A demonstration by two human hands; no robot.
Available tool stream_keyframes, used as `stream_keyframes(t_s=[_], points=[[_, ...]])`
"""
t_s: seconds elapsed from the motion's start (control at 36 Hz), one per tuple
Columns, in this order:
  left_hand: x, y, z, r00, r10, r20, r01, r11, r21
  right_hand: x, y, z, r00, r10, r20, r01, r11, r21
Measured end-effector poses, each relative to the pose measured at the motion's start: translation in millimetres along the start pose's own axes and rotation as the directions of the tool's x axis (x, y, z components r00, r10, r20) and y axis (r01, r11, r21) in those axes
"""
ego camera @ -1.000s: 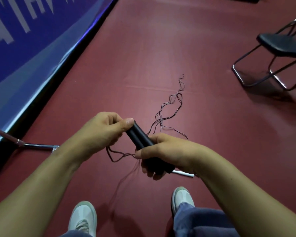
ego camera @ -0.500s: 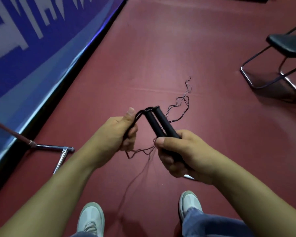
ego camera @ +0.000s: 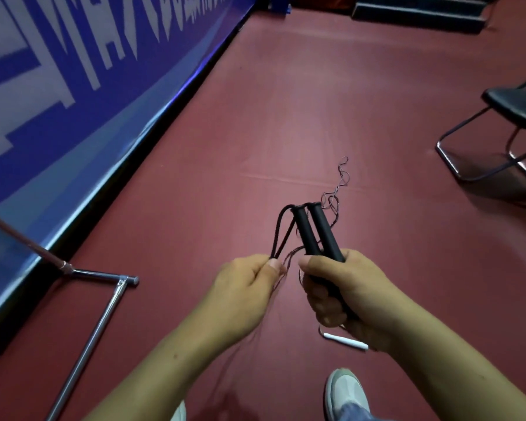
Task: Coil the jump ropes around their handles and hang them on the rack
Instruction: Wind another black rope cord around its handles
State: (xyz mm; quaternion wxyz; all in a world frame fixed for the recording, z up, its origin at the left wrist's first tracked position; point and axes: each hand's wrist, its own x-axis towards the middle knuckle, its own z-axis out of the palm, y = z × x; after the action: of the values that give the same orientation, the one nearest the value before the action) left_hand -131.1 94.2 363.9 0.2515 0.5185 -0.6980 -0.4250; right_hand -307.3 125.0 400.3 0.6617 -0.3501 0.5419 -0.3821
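Observation:
Two black jump-rope handles stand side by side, tips pointing away from me, gripped at their lower ends by my right hand. From the handle tops a dark rope runs down in a loop to my left hand, which pinches it between thumb and fingers. More thin rope trails loose across the red floor beyond the handles and below my hands. A white handle lies on the floor under my right wrist.
A chrome rack base with a reddish pole stands at the left by a blue banner wall. A black folding chair stands at the right. My shoes are at the bottom edge.
The handles have tilted more upright and my left hand has drawn the rope down beside them, lengthening the loop. The view has tilted up, showing more wall and rack base.

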Motion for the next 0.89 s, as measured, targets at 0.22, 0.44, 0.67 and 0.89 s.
stream_keyframes(t_s=[0.22,0.44,0.67,0.89], points=[[6.0,-4.7,-5.9,0.995,-0.103,-0.008,0.093,0.927,-0.364,-3.0,-1.6,3.0,0.998,0.013,0.058,-0.008,0.996,-0.086],[7.4,4.9,-9.3,0.994,-0.087,0.069,0.112,0.782,-0.613,-9.9,0.6,9.7,0.987,0.056,0.153,-0.034,0.989,-0.144],[15.0,8.4,-36.3,0.993,-0.118,0.03,0.114,0.814,-0.569,7.3,12.9,-25.2,0.993,-0.114,-0.044,0.023,0.527,-0.849],[3.7,22.6,-24.6,0.996,0.07,0.05,-0.045,0.918,-0.394,8.7,18.6,-27.2,0.899,0.093,-0.429,-0.367,0.695,-0.618]])
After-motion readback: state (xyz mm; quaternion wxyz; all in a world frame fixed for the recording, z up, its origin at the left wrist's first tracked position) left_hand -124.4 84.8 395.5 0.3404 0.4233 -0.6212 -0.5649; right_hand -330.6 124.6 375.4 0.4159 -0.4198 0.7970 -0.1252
